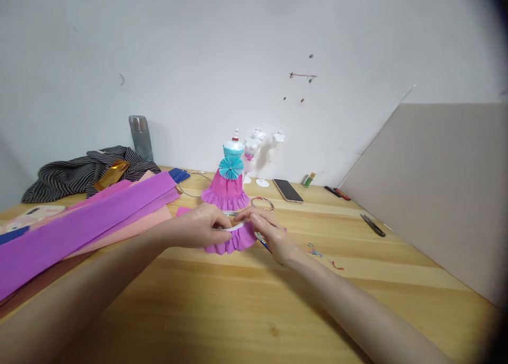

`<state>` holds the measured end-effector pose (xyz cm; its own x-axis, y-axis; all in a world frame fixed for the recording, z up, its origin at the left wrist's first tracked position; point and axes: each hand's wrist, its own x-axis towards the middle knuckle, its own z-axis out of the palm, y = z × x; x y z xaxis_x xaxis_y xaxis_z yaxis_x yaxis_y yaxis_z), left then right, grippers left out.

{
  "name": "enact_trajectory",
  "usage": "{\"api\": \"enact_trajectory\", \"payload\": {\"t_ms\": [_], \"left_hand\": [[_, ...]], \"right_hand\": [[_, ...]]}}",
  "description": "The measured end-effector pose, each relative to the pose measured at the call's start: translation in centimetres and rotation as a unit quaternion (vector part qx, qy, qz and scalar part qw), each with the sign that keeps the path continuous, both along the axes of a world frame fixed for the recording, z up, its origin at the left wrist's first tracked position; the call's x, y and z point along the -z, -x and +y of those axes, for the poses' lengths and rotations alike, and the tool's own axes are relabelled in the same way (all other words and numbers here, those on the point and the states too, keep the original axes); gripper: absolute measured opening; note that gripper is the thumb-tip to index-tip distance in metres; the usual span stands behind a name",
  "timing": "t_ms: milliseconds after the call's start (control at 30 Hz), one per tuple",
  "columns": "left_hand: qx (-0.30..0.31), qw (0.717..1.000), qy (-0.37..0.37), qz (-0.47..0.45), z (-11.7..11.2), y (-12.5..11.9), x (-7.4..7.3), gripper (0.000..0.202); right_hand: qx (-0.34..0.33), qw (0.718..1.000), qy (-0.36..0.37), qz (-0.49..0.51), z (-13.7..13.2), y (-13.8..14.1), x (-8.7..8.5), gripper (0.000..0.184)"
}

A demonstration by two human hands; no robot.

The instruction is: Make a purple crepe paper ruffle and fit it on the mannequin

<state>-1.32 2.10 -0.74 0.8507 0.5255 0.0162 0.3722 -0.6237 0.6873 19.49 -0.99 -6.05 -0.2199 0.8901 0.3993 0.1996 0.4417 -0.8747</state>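
A purple ruffled paper piece (235, 242) with a white strip along its top lies on the wooden table (246, 300). My left hand (202, 225) is closed in a pinch on its left top edge. My right hand (266, 231) pinches the strip from the right side. Just behind stands a small dress form (228, 181) with a pink ruffled skirt, a teal top and a teal fan bow.
Purple and pink crepe paper sheets (79, 224) lie at the left, with striped cloth (79, 173) and a grey bottle (140, 137) behind. White mini mannequins (262, 152), a phone (287, 190), a bracelet ring (262, 203) and pens (372, 225) lie to the right. A grey board (444, 189) leans right.
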Motion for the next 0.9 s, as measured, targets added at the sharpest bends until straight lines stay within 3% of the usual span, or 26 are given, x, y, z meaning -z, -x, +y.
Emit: {"api": "enact_trajectory", "payload": {"t_ms": [167, 267, 433, 567, 800, 900], "left_hand": [[0.029, 0.996, 0.086, 0.013, 1.1, 0.8, 0.1, 0.03], [0.025, 0.995, 0.1, -0.004, 1.5, 1.1, 0.4, 0.044], [-0.048, 0.987, 0.143, -0.049, 1.4, 0.6, 1.0, 0.075], [-0.093, 0.972, 0.209, -0.06, 1.3, 0.2, 1.4, 0.08], [-0.091, 0.967, 0.235, -0.045, 0.7, 0.0, 1.1, 0.082], [-0.086, 0.961, 0.263, -0.033, -0.1, -0.2, 0.7, 0.086]], "right_hand": [[-0.056, 0.989, 0.117, 0.064, 0.3, 0.1, 0.8, 0.052], [-0.056, 0.982, 0.159, 0.084, 0.2, 0.2, 0.8, 0.062], [-0.062, 0.979, 0.17, 0.09, 0.1, 0.4, 0.6, 0.068], [-0.069, 0.98, 0.159, 0.097, 0.0, 0.6, 0.7, 0.065], [-0.068, 0.981, 0.144, 0.111, 0.2, 0.9, 1.5, 0.063], [-0.081, 0.969, 0.18, 0.152, 0.3, 1.2, 2.2, 0.062]]}}
